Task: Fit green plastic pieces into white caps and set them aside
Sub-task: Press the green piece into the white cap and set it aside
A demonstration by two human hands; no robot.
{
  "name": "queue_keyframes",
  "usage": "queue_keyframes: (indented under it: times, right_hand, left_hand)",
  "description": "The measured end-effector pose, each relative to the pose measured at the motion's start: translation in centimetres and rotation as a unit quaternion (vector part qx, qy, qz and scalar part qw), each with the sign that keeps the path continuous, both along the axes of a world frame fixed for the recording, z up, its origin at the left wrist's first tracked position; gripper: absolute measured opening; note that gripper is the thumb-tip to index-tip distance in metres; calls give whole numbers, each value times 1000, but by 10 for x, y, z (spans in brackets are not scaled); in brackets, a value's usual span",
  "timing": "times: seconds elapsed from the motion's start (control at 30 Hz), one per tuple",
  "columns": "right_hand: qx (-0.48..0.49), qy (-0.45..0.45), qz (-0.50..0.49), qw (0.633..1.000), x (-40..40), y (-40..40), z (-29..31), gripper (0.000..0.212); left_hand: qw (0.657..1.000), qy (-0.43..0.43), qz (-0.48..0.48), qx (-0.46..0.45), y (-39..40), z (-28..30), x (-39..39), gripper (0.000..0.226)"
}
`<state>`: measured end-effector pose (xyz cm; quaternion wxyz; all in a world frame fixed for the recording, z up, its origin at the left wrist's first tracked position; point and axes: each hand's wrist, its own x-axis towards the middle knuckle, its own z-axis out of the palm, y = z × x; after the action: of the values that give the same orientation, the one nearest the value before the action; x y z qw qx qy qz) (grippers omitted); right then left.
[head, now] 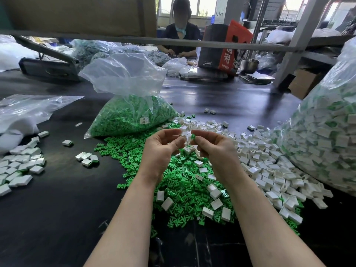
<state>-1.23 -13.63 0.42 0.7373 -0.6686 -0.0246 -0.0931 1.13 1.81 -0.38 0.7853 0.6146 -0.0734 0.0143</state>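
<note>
1. Head view: both hands are held up over the heap of loose green pieces (179,182) on the dark table (57,199).
2. A white cap (184,137) is pinched between the curled thumb and fingers of the left hand (163,147).
3. A green piece (193,137) is pinched at the fingertips of the right hand (212,147), just beside the cap; whether the two parts touch cannot be told.
4. Behind the heap, an open clear bag of green pieces (133,114) is seen.
5. To the right of the heap, loose white caps (269,164) are spread, and beyond them a large clear bag (327,132) filled with white and green parts is seen.
6. To the left of the heap, well apart from it, a group of white parts (21,166) lies, with a few more (87,158) nearer.
7. Far behind the heap, another person (181,31) is seated at the table.
</note>
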Motion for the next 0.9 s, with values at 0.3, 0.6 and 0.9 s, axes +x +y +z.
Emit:
queue_keyframes:
  times: [0.3,0.6,0.9]
  right_hand:
    - [-11,-40,1,999,1,2,1,14]
    - [21,-19,-26,999,3,5,2,7]
    - [81,26,-45,995,3,13,3,14]
  left_hand:
    - [998,38,-27,-32,0,-2,2,25]
    - [997,46,-47,-49,-2,1,-2,24]
    - [999,18,-33,0,-8,0,-3,25]
